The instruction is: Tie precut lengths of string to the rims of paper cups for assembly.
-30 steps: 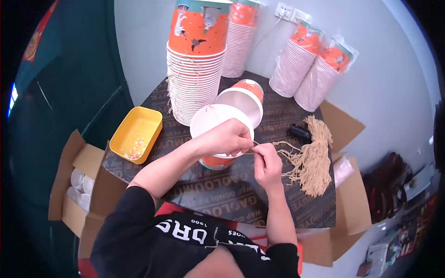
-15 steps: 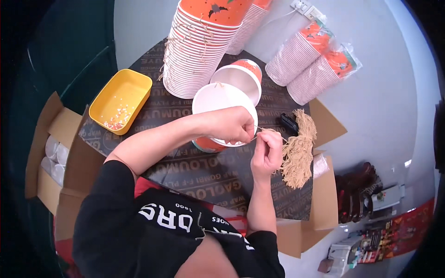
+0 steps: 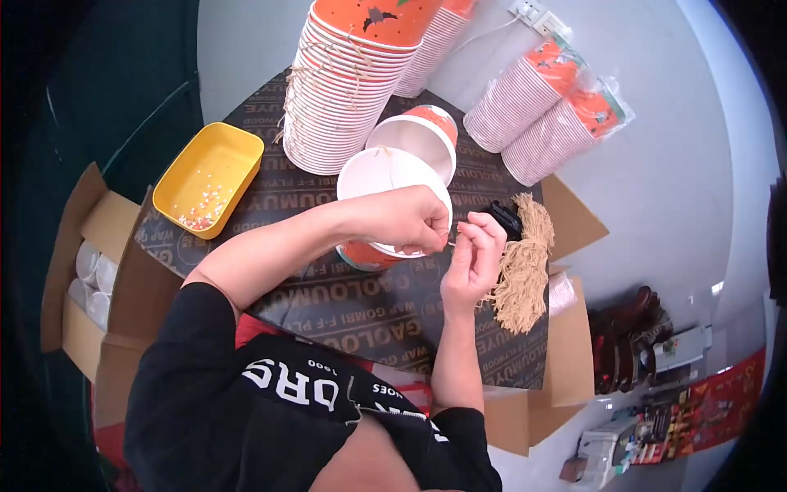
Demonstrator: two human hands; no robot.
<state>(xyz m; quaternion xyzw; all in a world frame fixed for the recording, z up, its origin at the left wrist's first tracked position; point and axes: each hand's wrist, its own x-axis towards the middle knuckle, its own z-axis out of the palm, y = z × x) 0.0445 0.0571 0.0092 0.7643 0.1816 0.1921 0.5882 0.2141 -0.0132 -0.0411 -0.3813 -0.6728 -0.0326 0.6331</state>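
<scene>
A white-lined paper bucket [image 3: 385, 168] with an orange printed outside stands tilted on the dark table, a thin string running from its far rim. My left hand [image 3: 416, 220] lies over its near rim, fingertips pinched on a short piece of tan string [image 3: 450, 243]. Just right of the rim, my right hand [image 3: 471, 261] is raised with thumb and fingers closed together at the string; the exact hold is too small to make out. Behind the bucket, a second paper bucket [image 3: 416, 148] lies tipped on its side. A bundle of tan strings [image 3: 525, 275] lies beside my right hand.
A tall stack of orange and white buckets [image 3: 348, 98], with strings hanging off it, rises at the back. Two wrapped stacks [image 3: 566, 131] stand back right. A yellow bin [image 3: 209, 176] with small beads is at left. A black object [image 3: 506, 220] touches the string bundle. Open cartons [image 3: 570, 344] flank the table [image 3: 361, 320].
My right hand has shifted slightly, its fingers lifting a little, and the loose string ends beside it no longer show. My left hand stays over the bucket's rim. The whole view has shifted slightly left.
</scene>
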